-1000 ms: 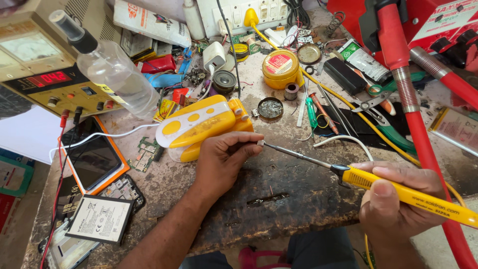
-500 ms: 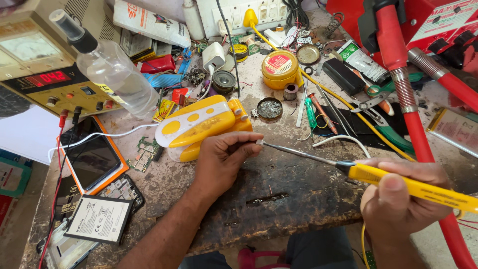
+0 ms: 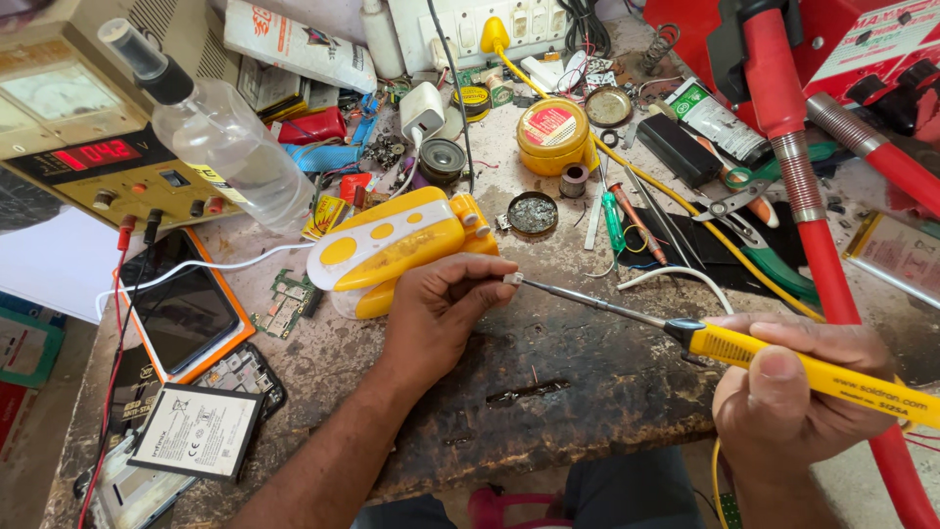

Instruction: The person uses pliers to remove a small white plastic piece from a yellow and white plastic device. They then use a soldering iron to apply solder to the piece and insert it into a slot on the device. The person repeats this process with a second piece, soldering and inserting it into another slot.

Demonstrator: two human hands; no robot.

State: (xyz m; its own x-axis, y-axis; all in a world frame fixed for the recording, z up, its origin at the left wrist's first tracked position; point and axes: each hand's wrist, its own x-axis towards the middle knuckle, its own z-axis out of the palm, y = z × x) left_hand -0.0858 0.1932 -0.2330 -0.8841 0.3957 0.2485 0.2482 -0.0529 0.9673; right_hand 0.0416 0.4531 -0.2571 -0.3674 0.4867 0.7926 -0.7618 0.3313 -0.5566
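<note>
My right hand (image 3: 798, 392) grips a yellow-handled soldering iron (image 3: 783, 364) at the lower right. Its metal tip reaches left to a small white part (image 3: 512, 279) pinched in the fingertips of my left hand (image 3: 441, 309). My left hand rests on the worn bench (image 3: 568, 392), right beside a yellow and white plastic device (image 3: 392, 247) lying on its side.
A bench power supply (image 3: 88, 147) and a clear squeeze bottle (image 3: 220, 132) stand at the left. Phones, a battery (image 3: 196, 431) and a circuit board lie at the lower left. A yellow tin (image 3: 551, 132), pliers (image 3: 764, 235), a red hose (image 3: 822, 255) and loose tools crowd the back and right.
My right hand with the soldering iron has dropped slightly and come nearer, keeping the tip at the part in my left fingers. My left hand has barely moved.
</note>
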